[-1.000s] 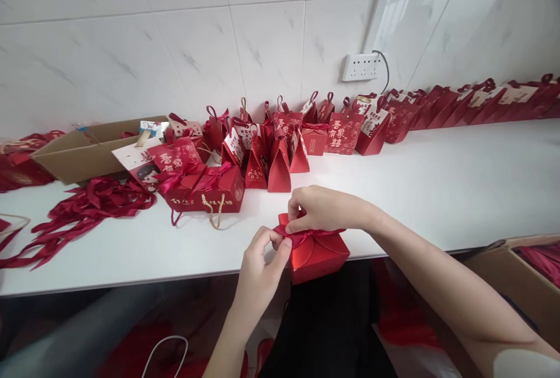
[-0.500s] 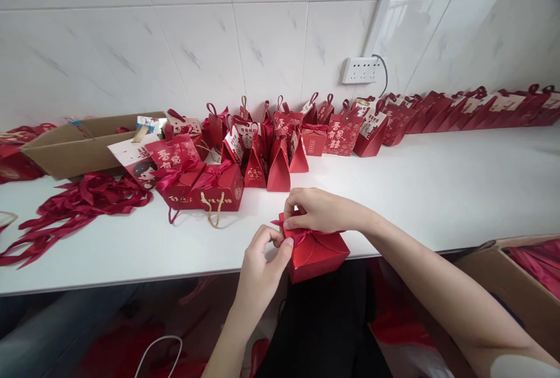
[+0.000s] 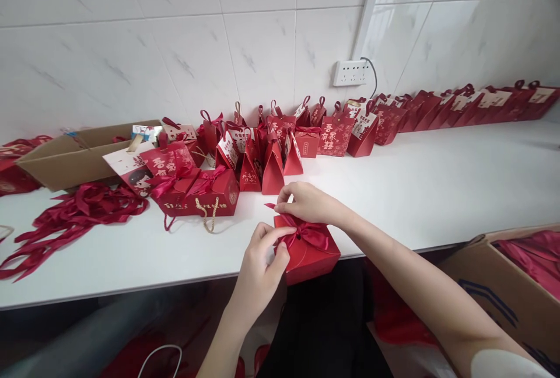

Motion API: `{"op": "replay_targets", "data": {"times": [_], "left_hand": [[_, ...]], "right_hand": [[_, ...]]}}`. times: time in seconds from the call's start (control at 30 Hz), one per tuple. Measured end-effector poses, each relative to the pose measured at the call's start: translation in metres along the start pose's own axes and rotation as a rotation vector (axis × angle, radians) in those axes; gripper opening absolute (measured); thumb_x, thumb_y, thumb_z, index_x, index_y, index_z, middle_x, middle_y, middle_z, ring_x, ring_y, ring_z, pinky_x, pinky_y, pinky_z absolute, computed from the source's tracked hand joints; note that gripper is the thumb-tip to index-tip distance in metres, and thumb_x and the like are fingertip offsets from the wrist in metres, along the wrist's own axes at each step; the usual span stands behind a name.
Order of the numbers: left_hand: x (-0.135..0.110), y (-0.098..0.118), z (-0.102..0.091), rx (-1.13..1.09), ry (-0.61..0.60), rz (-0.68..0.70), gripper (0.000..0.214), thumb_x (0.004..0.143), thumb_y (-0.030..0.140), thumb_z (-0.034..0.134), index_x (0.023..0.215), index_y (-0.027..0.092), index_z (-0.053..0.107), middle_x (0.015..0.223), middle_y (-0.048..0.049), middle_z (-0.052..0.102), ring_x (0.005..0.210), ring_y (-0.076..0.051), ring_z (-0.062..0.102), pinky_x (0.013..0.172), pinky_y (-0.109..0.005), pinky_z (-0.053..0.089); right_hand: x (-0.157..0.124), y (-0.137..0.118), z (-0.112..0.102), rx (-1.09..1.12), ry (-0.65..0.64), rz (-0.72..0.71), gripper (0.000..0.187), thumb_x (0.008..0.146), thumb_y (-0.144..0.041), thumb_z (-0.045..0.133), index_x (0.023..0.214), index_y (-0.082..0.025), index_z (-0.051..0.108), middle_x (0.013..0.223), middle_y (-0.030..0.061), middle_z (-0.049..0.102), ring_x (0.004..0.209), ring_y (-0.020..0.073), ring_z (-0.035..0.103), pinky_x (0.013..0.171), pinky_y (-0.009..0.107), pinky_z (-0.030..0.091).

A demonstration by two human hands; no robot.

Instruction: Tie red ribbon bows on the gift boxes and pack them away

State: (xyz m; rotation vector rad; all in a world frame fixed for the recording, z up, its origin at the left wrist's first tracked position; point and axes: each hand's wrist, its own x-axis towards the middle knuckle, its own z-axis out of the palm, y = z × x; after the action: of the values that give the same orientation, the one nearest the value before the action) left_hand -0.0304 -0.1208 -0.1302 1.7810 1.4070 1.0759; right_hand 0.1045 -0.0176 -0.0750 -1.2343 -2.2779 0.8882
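A red gift box sits at the table's front edge with a dark red satin ribbon tied in a bow on its lid. My right hand reaches over the back of the box and pinches a ribbon tail, whose pointed tip sticks out to the left of the fingers. At the box's left side is my left hand. Its thumb and index finger close around the bow's left loop, near the knot.
Loose red ribbons lie in a heap at left, beside finished boxes with bows. Several small red handled boxes line the wall. Cardboard cartons stand at back left and right front. A power strip hangs on the wall.
My right hand has drawn slightly back and left with the ribbon tail, uncovering the bow. My left index finger has stretched toward the knot. The view has shifted a little right.
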Motion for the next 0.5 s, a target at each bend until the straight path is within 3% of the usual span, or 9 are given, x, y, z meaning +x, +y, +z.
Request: {"op": "replay_targets", "data": {"times": [0.13,0.27,0.4,0.5], "left_hand": [[-0.001,-0.001,-0.001,0.009,0.017,0.0,0.025,0.089,0.025,0.042,0.105,0.025,0.061,0.082,0.0001,0.045,0.074,-0.013,0.049,0.07,-0.024,0.042],[-0.002,-0.003,0.001,-0.049,0.099,-0.093,0.017,0.087,0.034,0.047,0.097,0.022,0.055,0.08,-0.0004,0.05,0.078,-0.016,0.052,0.067,-0.024,0.042],[-0.004,-0.002,0.003,-0.123,0.095,-0.221,0.031,0.086,0.046,0.047,0.069,0.021,0.044,0.066,0.0019,0.045,0.065,-0.014,0.046,0.057,-0.023,0.035],[-0.007,0.002,0.003,-0.175,0.055,-0.253,0.037,0.085,0.049,0.048,0.064,0.02,0.041,0.061,0.0027,0.042,0.06,-0.013,0.041,0.057,-0.023,0.033]], "right_hand": [[-0.004,0.008,-0.003,0.076,0.103,-0.017,0.011,0.081,-0.024,0.059,0.078,-0.016,0.064,0.084,0.0049,0.069,0.076,0.0152,0.062,0.07,0.025,0.044],[-0.05,0.013,-0.012,0.102,0.476,0.035,0.023,0.086,-0.041,0.054,0.083,-0.018,0.057,0.081,0.0031,0.064,0.07,0.0144,0.056,0.064,0.025,0.042],[-0.101,0.011,-0.002,0.064,0.324,0.232,0.033,0.083,-0.05,0.054,0.069,-0.02,0.051,0.061,-0.0018,0.052,0.056,0.013,0.045,0.053,0.025,0.035],[-0.113,0.012,0.014,0.082,0.279,0.289,0.029,0.079,-0.047,0.058,0.068,-0.022,0.049,0.06,-0.0024,0.049,0.056,0.0133,0.042,0.053,0.025,0.035]]}}
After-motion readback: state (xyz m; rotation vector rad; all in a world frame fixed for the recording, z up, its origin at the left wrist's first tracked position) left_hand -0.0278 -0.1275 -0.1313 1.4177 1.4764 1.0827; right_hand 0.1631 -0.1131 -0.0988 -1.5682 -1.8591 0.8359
